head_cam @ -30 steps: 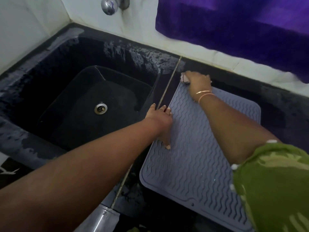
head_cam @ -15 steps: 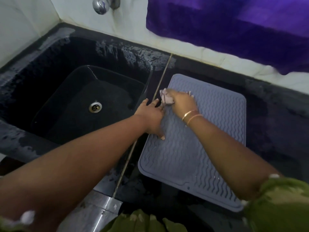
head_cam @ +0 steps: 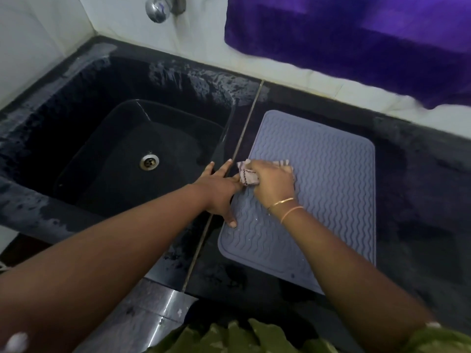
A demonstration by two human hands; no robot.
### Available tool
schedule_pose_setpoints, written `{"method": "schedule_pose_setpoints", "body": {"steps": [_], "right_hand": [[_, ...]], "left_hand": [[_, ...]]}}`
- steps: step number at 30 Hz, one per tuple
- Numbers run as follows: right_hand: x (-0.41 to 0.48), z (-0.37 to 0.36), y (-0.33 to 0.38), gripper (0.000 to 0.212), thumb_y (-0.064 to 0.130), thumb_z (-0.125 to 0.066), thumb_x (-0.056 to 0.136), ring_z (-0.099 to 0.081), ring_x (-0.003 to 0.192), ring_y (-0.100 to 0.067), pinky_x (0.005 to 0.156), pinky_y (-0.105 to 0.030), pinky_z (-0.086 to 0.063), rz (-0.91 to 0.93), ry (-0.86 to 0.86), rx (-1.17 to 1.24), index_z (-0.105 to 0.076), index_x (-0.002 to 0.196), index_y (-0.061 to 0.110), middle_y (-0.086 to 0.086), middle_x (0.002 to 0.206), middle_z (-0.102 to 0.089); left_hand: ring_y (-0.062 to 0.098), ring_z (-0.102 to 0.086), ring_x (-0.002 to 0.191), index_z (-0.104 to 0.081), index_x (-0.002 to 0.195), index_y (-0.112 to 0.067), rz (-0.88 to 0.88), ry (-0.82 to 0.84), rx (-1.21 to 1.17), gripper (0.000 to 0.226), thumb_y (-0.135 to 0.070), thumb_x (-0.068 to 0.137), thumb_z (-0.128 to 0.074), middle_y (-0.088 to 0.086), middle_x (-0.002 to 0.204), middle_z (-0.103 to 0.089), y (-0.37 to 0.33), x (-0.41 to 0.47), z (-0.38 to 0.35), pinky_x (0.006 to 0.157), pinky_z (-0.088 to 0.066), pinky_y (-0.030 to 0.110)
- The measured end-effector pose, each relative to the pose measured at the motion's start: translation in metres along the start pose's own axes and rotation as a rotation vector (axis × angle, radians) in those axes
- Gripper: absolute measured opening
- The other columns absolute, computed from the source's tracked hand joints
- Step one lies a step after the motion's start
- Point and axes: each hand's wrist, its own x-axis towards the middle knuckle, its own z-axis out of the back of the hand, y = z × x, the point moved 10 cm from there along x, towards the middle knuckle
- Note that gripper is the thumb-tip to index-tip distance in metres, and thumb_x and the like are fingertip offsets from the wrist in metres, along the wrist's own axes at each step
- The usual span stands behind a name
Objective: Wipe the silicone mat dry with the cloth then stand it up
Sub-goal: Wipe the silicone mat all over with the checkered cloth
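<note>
Nearest the camera, a green patterned garment (head_cam: 229,337) fills the bottom edge, with a steel panel (head_cam: 153,309) just left of it. Both bare forearms reach forward from here. The grey silicone mat (head_cam: 331,187) lies flat on the black table (head_cam: 420,200), just right of the sink (head_cam: 76,103), its wavy ribs facing up and small droplets on its near-left part. The left hand (head_cam: 219,189) is spread flat with straight fingers: the thumb presses on the mat's left edge while the other fingers reach over the thin metal seam (head_cam: 244,128) toward the sink. It holds nothing. The right hand (head_cam: 275,182), two thin gold bangles (head_cam: 285,206) at its wrist, curls round a crumpled pale cloth (head_cam: 246,174) and presses it on the mat's left half, touching the left hand. Farther off, the sink's round drain (head_cam: 149,161) shows in the dark basin. At the back wall are a chrome tap (head_cam: 159,7) and a purple towel (head_cam: 356,42).
</note>
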Motion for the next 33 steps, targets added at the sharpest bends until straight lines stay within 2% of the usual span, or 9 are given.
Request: {"method": "schedule_pose_setpoints", "body": {"steps": [5, 9, 14, 18, 21, 25, 27, 30, 33], "right_hand": [[0.033, 0.006, -0.01, 0.033, 0.007, -0.055, 0.08, -0.06, 0.102, -0.027, 0.091, -0.037, -0.037, 0.054, -0.014, -0.134, -0.059, 0.112, 0.018, -0.004, 0.106, -0.067], [0.055, 0.014, -0.012, 0.026, 0.004, -0.054, 0.079, -0.063, 0.093, -0.032, 0.08, -0.037, -0.046, -0.029, 0.03, -0.118, -0.057, 0.103, 0.014, -0.011, 0.097, -0.067], [-0.002, 0.01, -0.001, 0.03, 0.005, -0.058, 0.078, -0.063, 0.089, -0.031, 0.086, -0.037, -0.044, -0.036, 0.078, -0.01, -0.059, 0.106, 0.014, -0.011, 0.091, -0.069], [-0.044, 0.011, 0.01, 0.037, 0.003, -0.061, 0.073, -0.063, 0.087, -0.033, 0.08, -0.035, -0.043, 0.004, 0.023, 0.06, -0.063, 0.109, 0.014, -0.011, 0.091, -0.071], [-0.03, 0.01, 0.003, 0.028, 0.007, -0.061, 0.077, -0.065, 0.084, -0.03, 0.075, -0.034, -0.047, 0.007, 0.061, 0.023, -0.062, 0.104, 0.015, -0.009, 0.089, -0.07], [0.008, 0.015, -0.015, 0.02, 0.016, -0.062, 0.083, -0.064, 0.085, -0.03, 0.065, -0.031, -0.046, -0.11, 0.082, 0.005, -0.058, 0.103, 0.016, -0.009, 0.092, -0.068], [0.007, 0.011, -0.012, 0.022, 0.019, -0.063, 0.083, -0.063, 0.086, -0.031, 0.065, -0.03, -0.044, -0.128, 0.109, 0.032, -0.058, 0.104, 0.015, -0.011, 0.094, -0.068], [-0.021, 0.005, -0.005, 0.027, 0.007, -0.057, 0.082, -0.062, 0.087, -0.03, 0.065, -0.03, -0.042, -0.138, 0.115, 0.083, -0.059, 0.108, 0.012, -0.012, 0.094, -0.067], [-0.046, 0.005, 0.009, 0.045, -0.002, -0.057, 0.077, -0.056, 0.103, -0.032, 0.088, -0.033, -0.041, -0.081, 0.055, 0.152, -0.057, 0.12, 0.008, -0.016, 0.11, -0.064]], "left_hand": [[0.023, 0.016, 0.147, -0.001, 0.153, -0.02, 0.019, -0.052, 0.027, 0.112, -0.055, 0.073, -0.071, -0.006, 0.161, 0.001, -0.004, -0.007, 0.003, 0.116, 0.01, 0.051], [0.022, 0.014, 0.147, -0.004, 0.154, -0.021, 0.035, -0.059, 0.005, 0.108, -0.056, 0.075, -0.069, -0.008, 0.161, 0.001, 0.001, -0.01, -0.001, 0.117, 0.009, 0.052], [0.023, 0.015, 0.147, -0.005, 0.153, -0.028, -0.016, 0.013, 0.04, 0.106, -0.067, 0.073, -0.062, -0.01, 0.161, 0.002, 0.006, -0.009, -0.005, 0.114, 0.013, 0.056], [0.021, 0.008, 0.148, -0.024, 0.15, -0.035, -0.052, 0.039, 0.049, 0.087, -0.066, 0.077, -0.059, -0.013, 0.16, -0.007, 0.014, -0.003, 0.002, 0.113, 0.013, 0.055], [0.02, -0.01, 0.147, -0.035, 0.144, -0.039, -0.04, -0.018, 0.01, 0.062, -0.045, 0.088, -0.06, -0.005, 0.155, -0.029, 0.023, 0.007, 0.015, 0.116, -0.002, 0.048], [0.022, -0.036, 0.135, -0.045, 0.14, -0.036, -0.054, -0.116, -0.048, 0.049, -0.024, 0.093, -0.057, 0.0, 0.141, -0.048, 0.024, 0.012, 0.033, 0.11, -0.027, 0.036], [0.025, -0.033, 0.136, -0.046, 0.14, -0.034, -0.017, -0.146, -0.022, 0.048, -0.024, 0.094, -0.055, 0.004, 0.142, -0.046, 0.028, 0.015, 0.036, 0.11, -0.027, 0.037], [0.025, -0.021, 0.142, -0.036, 0.145, -0.035, 0.017, -0.212, 0.011, 0.053, -0.02, 0.095, -0.049, -0.001, 0.153, -0.032, 0.032, 0.021, 0.039, 0.114, -0.018, 0.039], [0.023, -0.011, 0.145, -0.025, 0.15, -0.031, -0.044, -0.19, 0.113, 0.066, -0.007, 0.091, -0.044, -0.01, 0.158, -0.019, 0.019, 0.025, 0.034, 0.116, -0.008, 0.042]]}}
